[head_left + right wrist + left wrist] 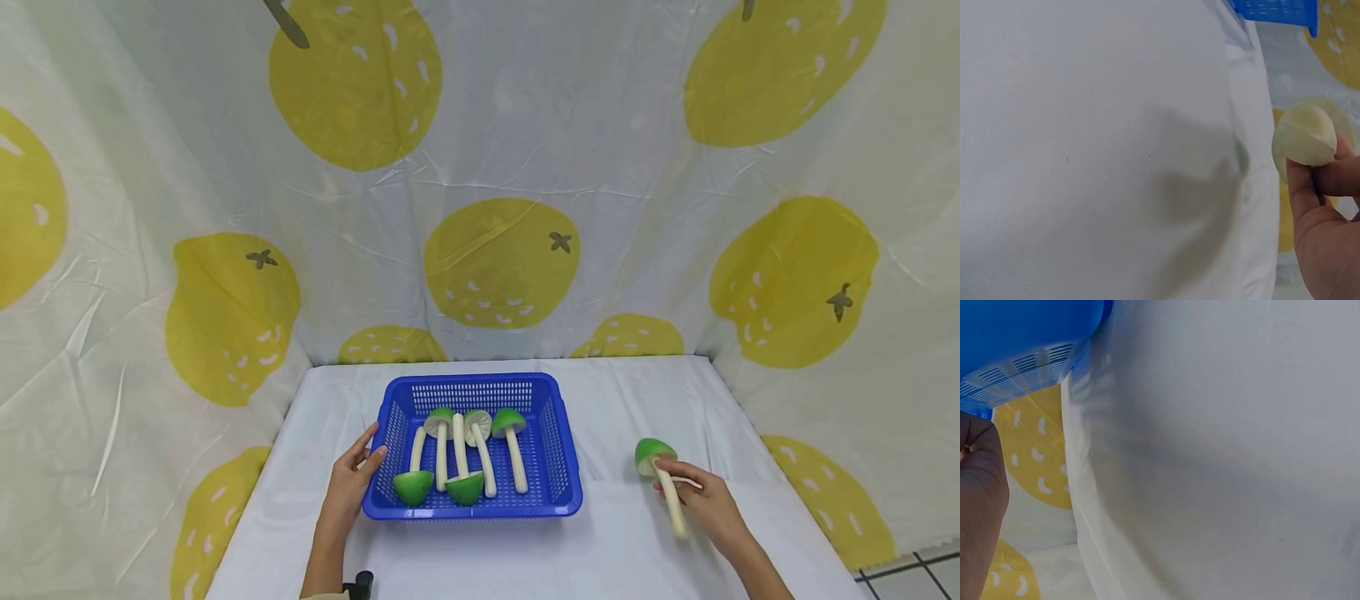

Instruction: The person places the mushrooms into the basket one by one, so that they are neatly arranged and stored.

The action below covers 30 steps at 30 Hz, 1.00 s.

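Note:
A blue plastic basket (570, 492) with slotted walls stands on the white-covered table. Several toy mushrooms with green caps and pale stems lie side by side in it, one mushroom (516, 454) at the right end. My left hand (351, 479) holds the basket's left rim, thumb on the rim and fingers along the outer wall. To the right of the basket, my right hand (701, 500) pinches another green-capped mushroom (672, 500) by its stem, cap up and away from me. In the right wrist view the pale stem end (1310, 134) shows above the fingertips.
White cloth (615, 542) covers the table. Pale curtains printed with yellow fruit (502, 262) enclose the back and both sides. A dark strap piece (362, 585) shows at the left wrist. Floor tiles (918, 575) appear at the lower right.

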Tool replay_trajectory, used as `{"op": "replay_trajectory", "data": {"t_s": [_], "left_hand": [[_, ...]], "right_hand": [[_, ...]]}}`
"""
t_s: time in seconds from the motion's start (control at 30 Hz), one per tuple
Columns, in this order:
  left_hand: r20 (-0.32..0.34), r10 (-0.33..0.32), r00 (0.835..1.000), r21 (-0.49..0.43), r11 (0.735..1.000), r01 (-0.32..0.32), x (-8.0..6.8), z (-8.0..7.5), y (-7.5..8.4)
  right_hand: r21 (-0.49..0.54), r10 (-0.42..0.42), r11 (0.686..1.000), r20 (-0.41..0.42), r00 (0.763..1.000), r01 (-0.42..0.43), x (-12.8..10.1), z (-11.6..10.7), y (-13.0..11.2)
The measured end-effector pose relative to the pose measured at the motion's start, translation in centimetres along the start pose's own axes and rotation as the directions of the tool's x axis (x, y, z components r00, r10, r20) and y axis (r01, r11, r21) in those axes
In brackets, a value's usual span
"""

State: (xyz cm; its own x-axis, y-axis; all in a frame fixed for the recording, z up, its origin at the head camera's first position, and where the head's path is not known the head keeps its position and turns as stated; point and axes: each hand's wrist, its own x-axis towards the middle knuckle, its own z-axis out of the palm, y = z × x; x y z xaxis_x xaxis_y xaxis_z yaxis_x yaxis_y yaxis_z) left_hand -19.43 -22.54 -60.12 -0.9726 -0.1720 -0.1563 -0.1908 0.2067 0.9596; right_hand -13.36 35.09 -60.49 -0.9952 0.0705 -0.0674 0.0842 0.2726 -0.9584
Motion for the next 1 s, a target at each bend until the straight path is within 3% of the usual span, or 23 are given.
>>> {"op": "replay_trajectory", "data": {"t_s": [0.17, 0.4, 0.7, 0.8, 1.0], "left_hand": [[-0.013, 0.006, 1.000, 0.004, 1.000, -0.006, 0.1, 0.0, -0.2], [0.000, -0.009, 1.000, -0.006, 1.000, 0.009, 0.2, -0.1, -0.1], [-0.010, -0.019, 1.000, -0.011, 1.000, 0.019, 0.1, 0.1, -0.1], [-0.015, -0.019, 1.000, -0.008, 1.000, 0.019, 0.1, 0.1, -0.1], [-0.025, -0.016, 1.000, -0.007, 1.000, 0.016, 0.2, 0.1, -0.1]], "right_hand": [[0.013, -0.038, 0.999, 0.022, 0.999, 0.038, -0.2, -0.1, -0.1], [-0.039, -0.046, 0.998, -0.030, 0.998, 0.045, -0.2, 0.1, 0.1], [-0.234, -0.021, 0.972, -0.140, 0.990, -0.013, 0.0, 1.0, -0.1], [-0.275, -0.076, 0.961, -0.202, 0.976, 0.018, 0.1, 1.1, -0.3], [-0.376, -0.239, 0.919, -0.297, 0.924, 0.117, 0.4, 1.2, -0.9]]}}
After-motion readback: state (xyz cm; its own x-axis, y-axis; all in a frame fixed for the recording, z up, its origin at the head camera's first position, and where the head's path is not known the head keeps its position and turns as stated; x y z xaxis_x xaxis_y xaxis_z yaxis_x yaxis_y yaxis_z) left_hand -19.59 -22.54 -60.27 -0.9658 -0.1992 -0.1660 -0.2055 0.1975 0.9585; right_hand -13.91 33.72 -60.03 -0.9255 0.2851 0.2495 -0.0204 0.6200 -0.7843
